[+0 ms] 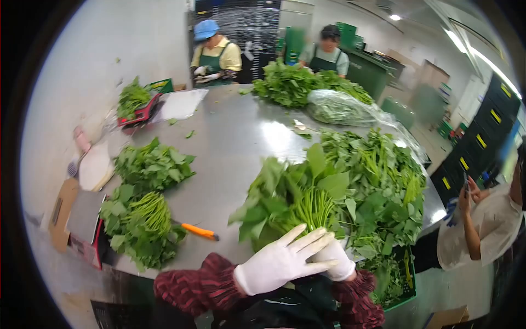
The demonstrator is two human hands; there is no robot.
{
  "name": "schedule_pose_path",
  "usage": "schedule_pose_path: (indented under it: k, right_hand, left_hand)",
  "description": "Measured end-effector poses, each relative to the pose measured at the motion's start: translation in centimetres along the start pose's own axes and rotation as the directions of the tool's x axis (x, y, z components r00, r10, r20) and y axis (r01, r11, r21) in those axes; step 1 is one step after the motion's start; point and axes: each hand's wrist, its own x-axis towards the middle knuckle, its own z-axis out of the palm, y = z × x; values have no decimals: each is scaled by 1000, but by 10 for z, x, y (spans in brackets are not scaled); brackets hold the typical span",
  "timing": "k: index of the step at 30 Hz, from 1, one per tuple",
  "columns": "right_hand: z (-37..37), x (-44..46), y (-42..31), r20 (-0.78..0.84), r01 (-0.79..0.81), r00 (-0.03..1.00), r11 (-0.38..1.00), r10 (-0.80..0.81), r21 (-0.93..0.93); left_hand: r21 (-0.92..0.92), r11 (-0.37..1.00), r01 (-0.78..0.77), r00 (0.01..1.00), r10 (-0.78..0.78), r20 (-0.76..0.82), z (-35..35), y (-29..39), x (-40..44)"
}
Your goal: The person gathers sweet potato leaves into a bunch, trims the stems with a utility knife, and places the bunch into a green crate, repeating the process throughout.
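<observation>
While touching the slim green stems [315, 211] of a broad-leaved bunch [268, 189], likely to even them, spreads white-gloved left grip [282, 262] over white-gloved right grip [335, 260]; cannot tell the latter's closure.

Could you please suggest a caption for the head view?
White-gloved hands at the stems of a leafy bunch over a metal table, more greens around.
</observation>
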Motion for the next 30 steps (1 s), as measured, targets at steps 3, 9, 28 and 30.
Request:
schedule_pose_path:
  k: [3,9,28,30]
  right_hand:
    - [1,-15,-20,299,-33,954,999,35,-11]
    - [43,1,-50,665,229,736,971,-128,-66]
    - [287,169,15,360,112,929,868,81,-484]
    - [258,163,22,318,80,925,713,207,-696]
  left_hand:
    - [130,991,6,999,-12,50,5,-2,-12]
    - [132,969,210,977,-212,3,18,23,-78]
    - [-880,-282,382,159,-918,364,4,-17,-202]
    - [-875,-322,360,182,-896,405,9,-22,-198]
